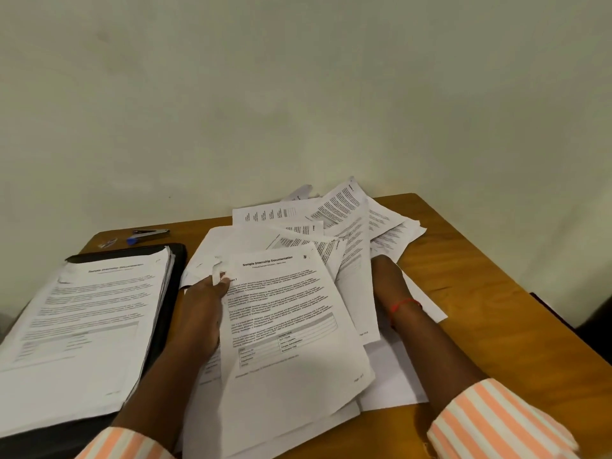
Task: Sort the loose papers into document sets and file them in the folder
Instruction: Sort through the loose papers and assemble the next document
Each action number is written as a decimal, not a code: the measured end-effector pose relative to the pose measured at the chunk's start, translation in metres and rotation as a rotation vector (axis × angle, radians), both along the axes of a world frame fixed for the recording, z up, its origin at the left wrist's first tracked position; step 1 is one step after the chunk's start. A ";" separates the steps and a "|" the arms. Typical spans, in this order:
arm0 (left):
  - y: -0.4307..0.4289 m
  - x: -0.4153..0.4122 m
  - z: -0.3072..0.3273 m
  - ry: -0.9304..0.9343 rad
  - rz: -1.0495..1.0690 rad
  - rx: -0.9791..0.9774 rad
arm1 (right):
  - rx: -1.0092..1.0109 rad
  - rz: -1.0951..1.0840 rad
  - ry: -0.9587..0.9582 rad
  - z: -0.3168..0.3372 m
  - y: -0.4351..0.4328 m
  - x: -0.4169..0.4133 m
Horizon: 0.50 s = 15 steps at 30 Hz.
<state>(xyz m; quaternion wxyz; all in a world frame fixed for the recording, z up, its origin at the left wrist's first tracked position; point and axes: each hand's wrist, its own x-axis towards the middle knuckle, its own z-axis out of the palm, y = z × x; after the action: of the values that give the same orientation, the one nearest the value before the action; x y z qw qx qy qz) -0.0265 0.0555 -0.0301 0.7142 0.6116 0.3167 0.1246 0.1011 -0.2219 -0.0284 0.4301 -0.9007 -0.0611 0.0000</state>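
Pinching the left edge of a printed sheet (284,326) headed "Sample Internship Documentation", my left hand (203,309) holds it just to the right of the black folder (174,293). My thumb lies on top and my fingers (212,294) curl round the paper's edge. The sheet lies over the near end of the loose papers (347,223), which fan out in a messy heap to the right of the folder and reach back toward the wall.

My right hand (387,279), farther right of the folder, is pushed in among those papers. Its fingertips are hidden under the sheets, so I cannot tell whether they grip anything. A red thread (405,304) circles that wrist.

The folder lies open on the worktop (480,286), carrying a thick stacked set (92,319) of printed pages with the same heading. Just behind the folder sit a stapler (152,232) and a small blue item (132,240).
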 end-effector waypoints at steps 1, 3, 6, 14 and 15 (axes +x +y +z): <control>-0.002 0.000 0.002 -0.003 -0.003 0.001 | 0.026 -0.014 -0.018 -0.001 -0.003 0.004; -0.005 0.000 0.004 -0.004 0.000 -0.006 | 0.063 -0.132 -0.100 0.000 -0.011 0.012; -0.008 -0.003 0.007 -0.016 -0.007 0.003 | 0.170 -0.423 -0.260 0.012 -0.030 0.021; -0.010 -0.005 0.010 -0.006 -0.009 0.068 | 0.490 -0.608 -0.494 0.030 -0.083 0.030; -0.009 -0.005 0.009 -0.002 -0.005 0.072 | 0.509 -0.613 -0.498 0.030 -0.086 0.030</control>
<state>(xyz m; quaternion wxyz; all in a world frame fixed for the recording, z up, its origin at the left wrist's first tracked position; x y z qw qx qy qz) -0.0313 0.0461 -0.0213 0.6922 0.6378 0.3097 0.1346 0.1316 -0.3083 0.0015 0.5897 -0.7157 0.1081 -0.3583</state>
